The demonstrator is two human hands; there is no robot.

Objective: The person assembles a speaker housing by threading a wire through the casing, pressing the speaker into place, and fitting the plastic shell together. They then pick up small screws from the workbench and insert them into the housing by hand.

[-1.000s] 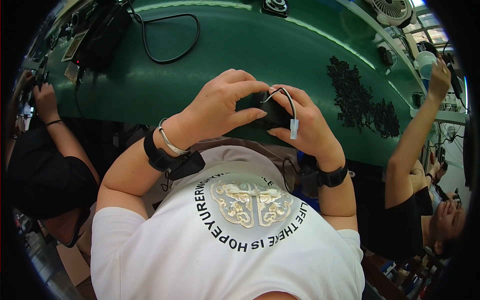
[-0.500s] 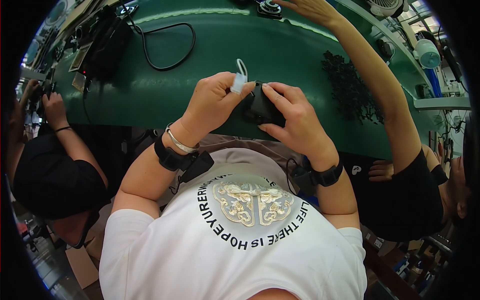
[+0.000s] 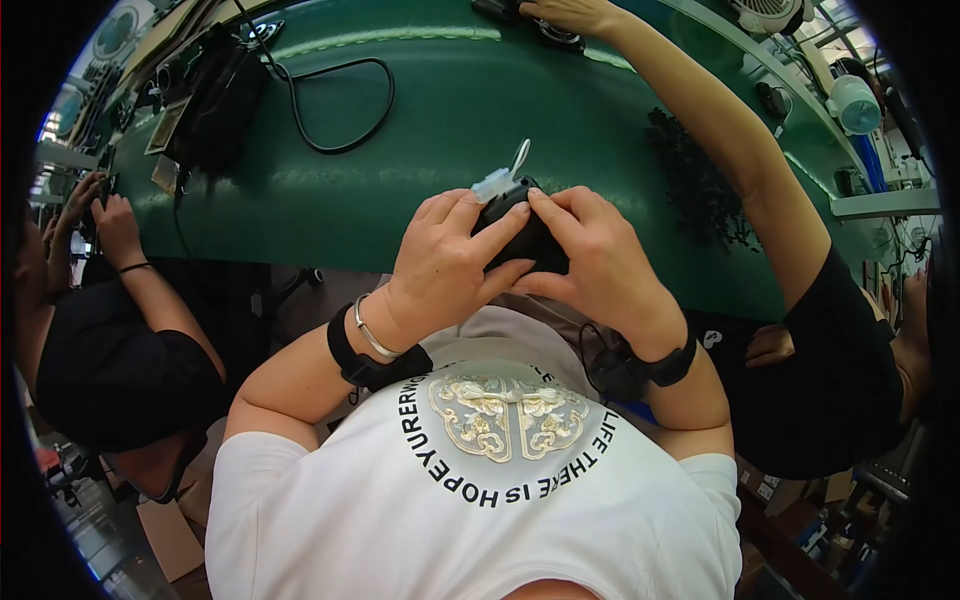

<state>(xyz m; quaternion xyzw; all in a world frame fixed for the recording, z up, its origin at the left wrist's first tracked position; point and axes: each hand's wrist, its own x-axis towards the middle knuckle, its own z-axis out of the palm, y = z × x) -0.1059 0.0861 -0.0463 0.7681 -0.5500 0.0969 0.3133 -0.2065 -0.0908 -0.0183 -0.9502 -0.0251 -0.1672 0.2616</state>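
Observation:
A small black plastic case (image 3: 538,246) is held between my two hands near the front edge of the green table. My left hand (image 3: 445,245) grips its left side, thumb low and fingers along the top. From the right, my right hand (image 3: 600,245) closes on it, with the index finger on its upper edge. A whitish loop with a pale, clear sleeve (image 3: 494,185) sticks up at the case's upper left, beside my left fingers. My hands cover much of the case; whether the loop is fixed to it cannot be told.
A black cable (image 3: 345,148) curls on the table (image 3: 420,110) at far left, beside a dark boxy device (image 3: 215,105). Many small black pieces (image 3: 690,175) lie in a heap at right. Another person's arm (image 3: 715,120) reaches across there; a person sits at left.
My left hand has come down from the raised loop onto the case, which now sits tilted between both hands. At the far side, the other person's hand has moved left over a round part.

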